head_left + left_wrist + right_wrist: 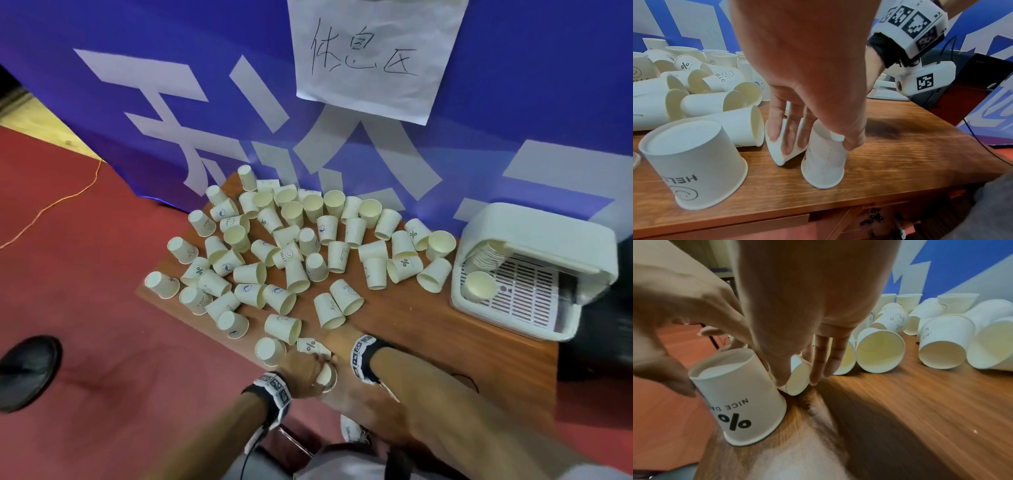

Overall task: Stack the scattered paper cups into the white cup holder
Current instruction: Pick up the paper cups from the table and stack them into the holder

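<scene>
Gripping one inverted cup (740, 402), left fingers (674, 382) curl (right fingers (822, 356), straight, touch one tipped cup (799, 378)).

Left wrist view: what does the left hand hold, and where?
Left hand: fingers on the side of the tilted cup, thumb on the upside-down cup near its upturned base; a firm grip cannot be told.

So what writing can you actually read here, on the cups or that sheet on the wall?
"休息区": handwritten on the paper sheet taped to the blue banner.
"NICE D…" and "%": on the upside-down cup by the right hand; the rest is hidden.
"HEL…" with a smiley: on the upside-down cup near the table edge.
"%": on several scattered cups.
Banner's large white characters: cropped, unreadable.
Round blue logos on some cups: too small.
</scene>
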### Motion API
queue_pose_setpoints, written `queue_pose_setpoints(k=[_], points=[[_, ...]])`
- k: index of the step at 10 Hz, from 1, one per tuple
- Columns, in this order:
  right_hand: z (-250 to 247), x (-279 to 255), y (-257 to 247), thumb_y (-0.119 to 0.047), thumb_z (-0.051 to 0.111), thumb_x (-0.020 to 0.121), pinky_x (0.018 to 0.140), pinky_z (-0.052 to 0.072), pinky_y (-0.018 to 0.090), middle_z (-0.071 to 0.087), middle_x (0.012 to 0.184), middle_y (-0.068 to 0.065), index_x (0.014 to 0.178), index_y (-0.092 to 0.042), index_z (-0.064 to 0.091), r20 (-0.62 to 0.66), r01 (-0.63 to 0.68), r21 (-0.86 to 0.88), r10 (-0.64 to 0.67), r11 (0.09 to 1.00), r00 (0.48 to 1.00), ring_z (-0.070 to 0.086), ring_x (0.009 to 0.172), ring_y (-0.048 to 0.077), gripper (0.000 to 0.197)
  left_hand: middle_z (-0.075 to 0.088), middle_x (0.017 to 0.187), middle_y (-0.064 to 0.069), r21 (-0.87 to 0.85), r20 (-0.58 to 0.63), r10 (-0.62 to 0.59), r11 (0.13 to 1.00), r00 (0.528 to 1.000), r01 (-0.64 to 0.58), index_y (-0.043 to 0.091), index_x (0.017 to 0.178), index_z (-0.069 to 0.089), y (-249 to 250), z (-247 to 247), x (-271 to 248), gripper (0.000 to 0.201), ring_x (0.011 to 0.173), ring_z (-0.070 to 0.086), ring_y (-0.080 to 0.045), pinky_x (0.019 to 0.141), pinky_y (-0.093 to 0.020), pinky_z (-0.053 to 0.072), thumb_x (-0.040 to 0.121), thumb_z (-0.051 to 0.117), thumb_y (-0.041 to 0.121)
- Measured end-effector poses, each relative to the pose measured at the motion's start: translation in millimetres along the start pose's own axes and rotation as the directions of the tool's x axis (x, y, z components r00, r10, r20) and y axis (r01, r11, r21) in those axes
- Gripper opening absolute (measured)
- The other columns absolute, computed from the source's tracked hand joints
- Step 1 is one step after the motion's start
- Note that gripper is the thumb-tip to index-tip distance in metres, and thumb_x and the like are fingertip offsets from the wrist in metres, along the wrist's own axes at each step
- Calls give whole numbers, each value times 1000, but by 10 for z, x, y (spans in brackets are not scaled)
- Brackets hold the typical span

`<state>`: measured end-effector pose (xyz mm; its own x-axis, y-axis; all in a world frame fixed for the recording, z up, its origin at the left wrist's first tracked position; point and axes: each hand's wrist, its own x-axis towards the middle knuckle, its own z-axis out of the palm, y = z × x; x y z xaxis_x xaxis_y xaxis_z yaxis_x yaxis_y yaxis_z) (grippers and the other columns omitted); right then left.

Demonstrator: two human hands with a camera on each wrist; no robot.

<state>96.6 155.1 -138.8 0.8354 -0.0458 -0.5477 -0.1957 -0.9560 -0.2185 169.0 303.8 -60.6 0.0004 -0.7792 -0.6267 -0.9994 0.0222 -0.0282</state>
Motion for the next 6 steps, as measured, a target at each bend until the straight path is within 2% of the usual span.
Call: queue_pose_setpoints(k=[1,2,3,4,5,6], points=[[-103,-152,-92,-21,64,92,75,51,42,64,111,16,121,-8,61,-82,-2,-44,-1,999,997,65,97,37,32,69,107,-13,-48,-8,-1,999,1000,1,11,126,51,41,28,125,64,85,68,-35,68,-40,53,88,43,61],[-163,-292,-77,-13,68,85,64,45,39,63,112,15,124,-9,54,-116,14,39,-9,999,993,65,92,38,41,66,114,-16,-114,-37,-9,994,999,5,8,128,48,128,-44,192,63,91,68,-38,68,-39,48,91,44,59],[-202,-433,37,-11,65,87,72,48,42,60,121,16,137,-11,47,-114,-4,104,16,995,993,62,100,39,53,61,122,-15,-98,-52,9,995,999,-14,10,136,43,195,-115,241,63,94,66,-39,66,-39,41,93,46,56],[-149,-498,168,-10,59,92,70,41,38,58,125,13,145,-18,40,-107,-6,167,24,986,994,62,103,37,57,62,121,-15,-74,-61,29,997,998,-34,11,138,41,229,-186,258,61,94,66,-38,67,-37,37,94,48,53],[-198,-501,214,-17,54,98,71,46,41,57,128,12,144,-21,40,-97,-31,171,48,985,994,64,105,38,49,66,114,-14,-100,-67,16,995,998,-22,13,130,42,202,-157,277,60,90,67,-36,65,-37,39,92,44,59],[-299,-436,207,-19,51,99,76,49,42,55,130,10,147,-23,41,-148,-27,145,49,989,988,64,108,36,49,66,113,-14,-176,-85,-74,983,994,58,14,131,38,102,-63,240,66,91,67,-37,67,-41,46,89,36,65]])
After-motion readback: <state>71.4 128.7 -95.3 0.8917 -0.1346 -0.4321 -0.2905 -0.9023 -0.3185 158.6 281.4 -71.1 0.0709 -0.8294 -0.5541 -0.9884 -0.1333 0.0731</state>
